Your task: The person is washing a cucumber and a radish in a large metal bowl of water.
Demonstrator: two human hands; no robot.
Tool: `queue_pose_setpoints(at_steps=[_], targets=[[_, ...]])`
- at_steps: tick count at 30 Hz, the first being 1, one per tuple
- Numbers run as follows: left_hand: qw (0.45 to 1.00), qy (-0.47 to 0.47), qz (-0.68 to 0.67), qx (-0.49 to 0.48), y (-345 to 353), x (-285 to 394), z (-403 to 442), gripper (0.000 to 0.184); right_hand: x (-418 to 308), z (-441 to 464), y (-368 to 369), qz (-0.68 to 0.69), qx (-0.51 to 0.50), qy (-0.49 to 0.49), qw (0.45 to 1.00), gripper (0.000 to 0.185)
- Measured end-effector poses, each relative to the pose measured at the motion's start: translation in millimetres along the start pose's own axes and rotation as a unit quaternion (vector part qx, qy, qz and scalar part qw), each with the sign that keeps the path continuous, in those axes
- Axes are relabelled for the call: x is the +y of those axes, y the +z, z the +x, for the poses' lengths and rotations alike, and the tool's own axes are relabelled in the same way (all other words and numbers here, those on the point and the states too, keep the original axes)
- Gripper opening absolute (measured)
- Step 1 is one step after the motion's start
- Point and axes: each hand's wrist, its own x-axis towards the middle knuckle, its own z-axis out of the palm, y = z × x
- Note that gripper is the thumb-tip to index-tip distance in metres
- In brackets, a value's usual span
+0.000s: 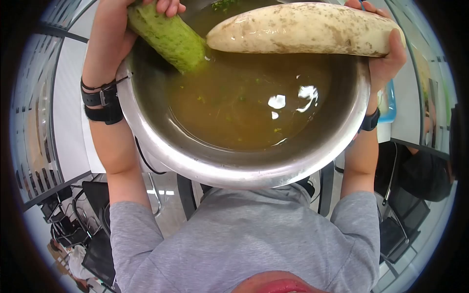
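Note:
My left hand (pixel 170 7), partly cut off at the top edge, is closed around a thick light-green vegetable (pixel 168 39) with a mottled skin; I cannot make out its exact kind. Its lower end dips into murky brown water. A long white radish (pixel 298 29) with brown dirt marks lies nearly level over the basin, its tapered tip against or very close to the green vegetable. Gripping the radish's thick end is my right hand (pixel 392 57). Below both sits a wide metal basin (pixel 244 176), with small green bits floating in its water.
Leafy greens (pixel 223 5) show at the basin's far side. Light tabletops (pixel 73 107) lie left and right. A blue-rimmed container (pixel 389 105) stands beyond my right wrist. Black chairs (pixel 97 254) are on the floor behind, and a person in dark clothing (pixel 425 173) is at the right.

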Motion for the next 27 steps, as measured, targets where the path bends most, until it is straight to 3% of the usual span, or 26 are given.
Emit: queue_pose_setpoints(at_steps=[1, 3, 4, 6, 10, 12, 16, 19, 22, 24, 27], targets=[[1.000, 0.000, 0.000, 0.000, 0.9, -1.3, 0.1, 0.043, 3.5, 8.0, -12.0, 0.000, 0.000, 0.001, 1.000, 0.037], [1.000, 0.003, 0.005, 0.010, 1.6, -4.8, -0.3, 0.043, 14.0, 29.8, -45.8, 0.037, 0.079, 0.141, 0.986, 0.039], [1.000, 0.002, 0.005, 0.010, 2.0, -4.7, -1.0, 0.043, 10.0, 21.4, -30.1, 0.037, 0.080, 0.141, 0.986, 0.039], [0.999, -0.004, 0.008, 0.032, 3.5, -3.5, -1.5, 0.044, -1.2, -0.9, -0.1, -0.008, -0.011, 0.009, 1.000, 0.040], [1.000, 0.001, -0.023, 0.008, -1.0, -1.4, -0.1, 0.044, -6.2, 2.9, -7.8, -0.032, -0.062, 0.021, 0.997, 0.044], [0.992, -0.002, -0.122, 0.021, -2.6, -2.1, 0.6, 0.043, -15.0, 3.8, -4.5, -0.030, -0.084, 0.104, 0.991, 0.051], [0.977, 0.029, -0.207, 0.031, -8.3, -3.2, 3.3, 0.043, -9.4, -3.2, 4.4, -0.039, -0.076, 0.078, 0.993, 0.055], [0.965, 0.000, -0.257, 0.056, -14.8, 0.7, 4.4, 0.045, -10.6, 3.4, -6.2, -0.059, -0.135, 0.081, 0.986, 0.056], [0.952, 0.018, -0.300, 0.050, -34.6, -3.4, 10.7, 0.043, -14.8, 4.2, -6.7, -0.166, -0.115, 0.091, 0.975, 0.056], [0.874, -0.073, -0.476, -0.072, -54.2, -2.1, 13.7, 0.038, -15.2, 5.6, -10.1, -0.176, -0.134, 0.101, 0.970, 0.055], [0.827, -0.078, -0.553, -0.063, -56.7, -6.0, 13.2, 0.037, -17.6, 6.1, -10.0, -0.175, -0.138, 0.110, 0.969, 0.055]])
